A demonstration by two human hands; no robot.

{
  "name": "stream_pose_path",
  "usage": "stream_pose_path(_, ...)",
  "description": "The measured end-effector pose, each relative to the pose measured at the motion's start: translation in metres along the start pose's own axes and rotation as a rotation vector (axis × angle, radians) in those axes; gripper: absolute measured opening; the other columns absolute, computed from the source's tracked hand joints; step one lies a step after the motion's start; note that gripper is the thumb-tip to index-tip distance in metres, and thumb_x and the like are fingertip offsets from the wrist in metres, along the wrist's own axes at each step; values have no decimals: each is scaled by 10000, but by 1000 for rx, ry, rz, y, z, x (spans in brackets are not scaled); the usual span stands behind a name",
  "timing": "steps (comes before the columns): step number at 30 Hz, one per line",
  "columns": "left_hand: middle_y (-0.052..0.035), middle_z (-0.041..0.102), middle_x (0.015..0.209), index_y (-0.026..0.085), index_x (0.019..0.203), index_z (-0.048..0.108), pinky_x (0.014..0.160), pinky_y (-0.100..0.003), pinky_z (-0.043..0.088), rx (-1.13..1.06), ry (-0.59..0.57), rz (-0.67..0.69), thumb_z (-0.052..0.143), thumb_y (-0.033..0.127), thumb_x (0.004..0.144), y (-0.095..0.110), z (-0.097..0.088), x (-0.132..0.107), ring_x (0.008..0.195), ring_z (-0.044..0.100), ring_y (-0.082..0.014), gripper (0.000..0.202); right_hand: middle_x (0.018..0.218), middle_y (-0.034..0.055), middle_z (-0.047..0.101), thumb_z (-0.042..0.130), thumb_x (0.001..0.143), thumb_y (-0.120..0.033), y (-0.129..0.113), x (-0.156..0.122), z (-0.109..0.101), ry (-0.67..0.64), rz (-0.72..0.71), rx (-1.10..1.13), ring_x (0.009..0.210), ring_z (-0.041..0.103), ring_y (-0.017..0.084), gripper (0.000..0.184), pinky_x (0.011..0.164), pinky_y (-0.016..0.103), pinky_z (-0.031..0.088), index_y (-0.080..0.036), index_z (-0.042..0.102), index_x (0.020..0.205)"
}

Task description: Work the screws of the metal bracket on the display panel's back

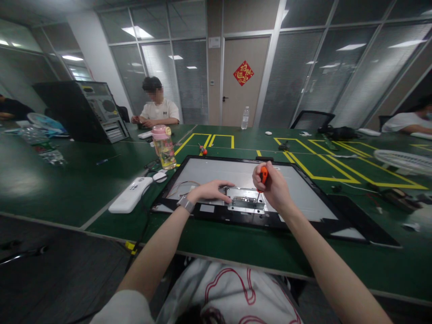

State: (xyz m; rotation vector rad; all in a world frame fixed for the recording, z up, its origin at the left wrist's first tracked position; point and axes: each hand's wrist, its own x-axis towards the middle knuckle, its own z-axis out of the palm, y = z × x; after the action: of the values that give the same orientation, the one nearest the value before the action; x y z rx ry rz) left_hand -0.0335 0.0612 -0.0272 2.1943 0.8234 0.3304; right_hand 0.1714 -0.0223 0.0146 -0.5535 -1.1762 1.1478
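Observation:
A large flat display panel [216, 168] with a black frame lies face down or back up on the green table before me; which side faces up I cannot fully tell. Near its front edge sits a silver metal bracket [238, 207]. My right hand [275, 184] is wrapped round the orange handle of a screwdriver [263, 174], its shaft pointing down at the bracket's right part. My left hand [211, 191] rests beside the bracket's left end, fingers apart, thumb at the metal. A watch [186, 203] is on the left wrist.
Left of the panel stand a pink-lidded bottle [164, 148] and a white elongated device [131, 195]. A black computer case [84, 110] is farther left. Across the table sits a person [158, 105]. A dark flat sheet [364, 220] lies at right, and a clear bottle [245, 118] stands behind.

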Motion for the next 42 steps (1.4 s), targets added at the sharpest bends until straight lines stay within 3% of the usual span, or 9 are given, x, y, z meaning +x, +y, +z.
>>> stream_pose_path(5, -69, 531, 1342, 212, 1290, 526, 1047, -329, 327, 9, 0, -4, 756, 472, 629, 2, 0, 0, 1230, 476, -258, 748, 463, -89, 380, 540, 830, -513, -1, -2, 2, -37, -8, 39, 340, 199, 54, 287, 372, 214, 111, -239, 487, 765)
stream_pose_path(10, -72, 533, 1338, 212, 1287, 531, 1044, -336, 329, 6, 0, -15, 760, 470, 623, 5, -1, -1, 1229, 474, -263, 748, 492, -68, 420, 523, 855, -445, -3, -1, 1, -16, -38, -35, 357, 249, 52, 298, 379, 224, 148, -217, 455, 676)
stream_pose_path(16, -70, 543, 1327, 222, 1280, 538, 1035, -346, 337, 4, 5, -25, 757, 470, 623, 7, -1, -2, 1217, 484, -271, 736, 532, -46, 468, 548, 832, -479, -3, 0, 1, 69, 4, -60, 398, 347, 68, 311, 389, 224, 235, -207, 506, 689)
stream_pose_path(20, -73, 542, 1328, 223, 1281, 537, 1027, -351, 346, 7, 0, -27, 753, 480, 622, 7, -1, -2, 1216, 486, -275, 739, 490, -59, 418, 556, 814, -526, -4, 0, 2, 68, 18, -7, 378, 291, 59, 362, 386, 218, 189, -203, 500, 659)
stream_pose_path(24, -70, 534, 1338, 226, 1286, 532, 1032, -342, 340, 11, -5, -21, 754, 488, 620, 5, -1, -2, 1228, 479, -271, 750, 453, -85, 368, 561, 809, -513, -2, -1, 1, 37, -14, 3, 362, 220, 66, 295, 389, 222, 143, -233, 499, 740)
stream_pose_path(32, -73, 536, 1334, 227, 1283, 534, 1031, -346, 340, 11, 1, -25, 755, 502, 614, 4, 0, -1, 1222, 483, -274, 756, 525, -56, 440, 575, 816, -475, -4, 1, -1, 93, -34, 14, 384, 331, 55, 326, 371, 209, 225, -205, 484, 657)
stream_pose_path(38, -70, 541, 1327, 213, 1287, 528, 1020, -326, 350, 13, -11, -13, 752, 486, 628, 5, -1, -1, 1209, 492, -259, 748, 436, -93, 331, 535, 815, -575, -2, 3, -3, 113, -45, 59, 346, 209, 65, 349, 353, 208, 153, -233, 519, 747)
stream_pose_path(42, -70, 548, 1319, 218, 1282, 534, 1017, -329, 351, 8, -6, -22, 754, 479, 627, 6, -1, -2, 1204, 496, -261, 738, 443, -86, 362, 558, 827, -491, -2, 2, -4, 88, -37, 62, 348, 226, 60, 304, 362, 214, 147, -227, 480, 697)
